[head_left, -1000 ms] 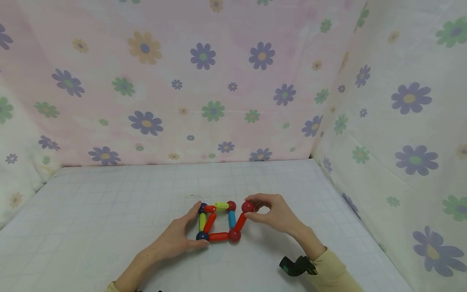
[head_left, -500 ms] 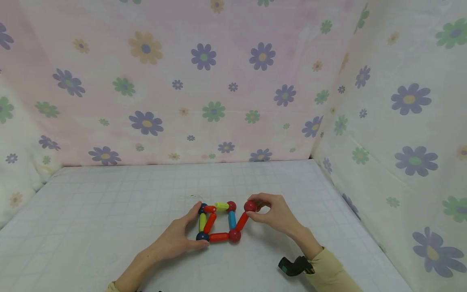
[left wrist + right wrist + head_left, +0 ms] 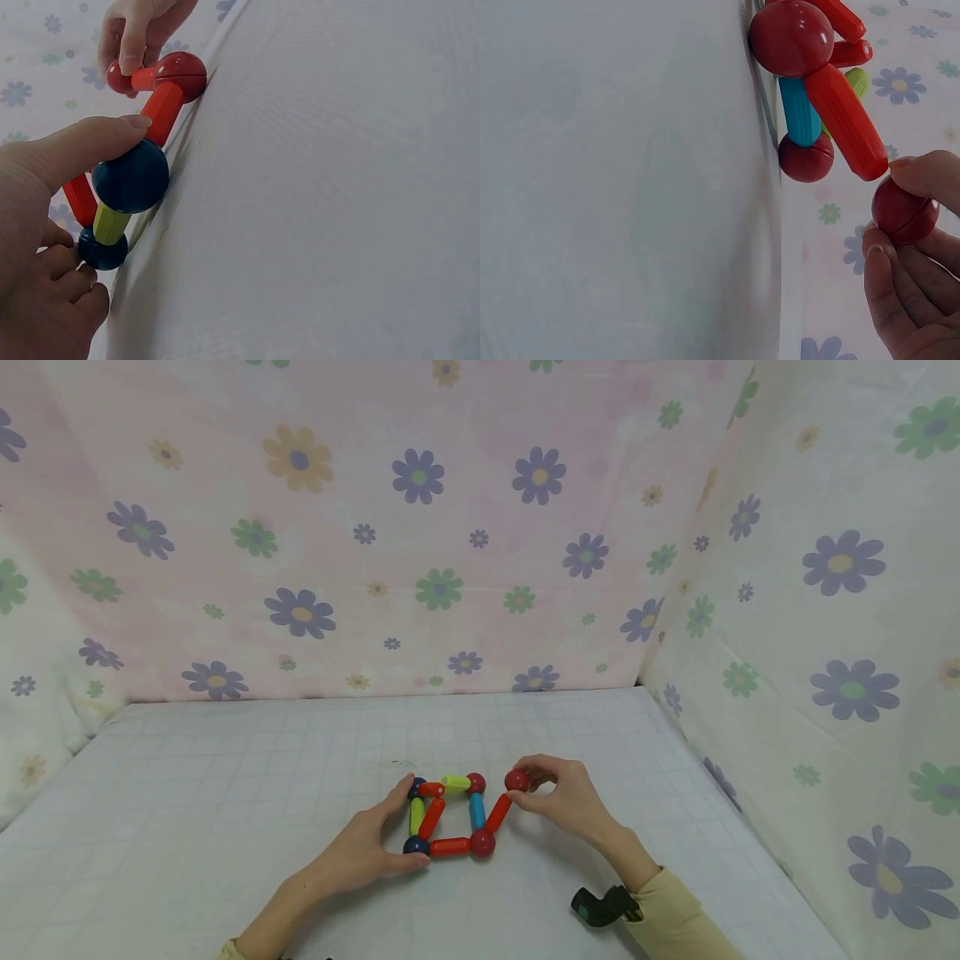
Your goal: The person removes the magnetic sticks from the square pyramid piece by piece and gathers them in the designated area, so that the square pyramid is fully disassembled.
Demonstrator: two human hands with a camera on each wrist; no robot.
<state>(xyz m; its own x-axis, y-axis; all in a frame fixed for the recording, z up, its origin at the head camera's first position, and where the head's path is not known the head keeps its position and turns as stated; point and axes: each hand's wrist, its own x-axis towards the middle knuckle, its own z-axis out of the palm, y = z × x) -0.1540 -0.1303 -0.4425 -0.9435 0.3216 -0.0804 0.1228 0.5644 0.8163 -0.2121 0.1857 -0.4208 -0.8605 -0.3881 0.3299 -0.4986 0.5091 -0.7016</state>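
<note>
A magnetic stick-and-ball frame lies on the white table: red front rod (image 3: 450, 847), blue right rod (image 3: 477, 812), yellow-green left and back rods, two blue and two red corner balls. Red rods (image 3: 431, 818) slant up from both blue balls. My left hand (image 3: 365, 850) spans the left side, thumb at the front blue ball (image 3: 131, 177), fingers curled at the rear blue ball (image 3: 103, 249). My right hand (image 3: 566, 797) pinches another red ball (image 3: 905, 210) between thumb and fingers. That ball meets the upper end of a red rod (image 3: 847, 121) leaning right from the front red corner ball (image 3: 791, 37).
White table (image 3: 225, 793) with a faint grid surrounds the frame. Flowered cloth (image 3: 480, 610) hangs behind and along both sides. A black device (image 3: 603, 906) sits at the right wrist, beside the sleeve.
My right hand has shifted slightly right and away with the red ball, and the red rod under it leans further right. The left hand and the square base have stayed put.
</note>
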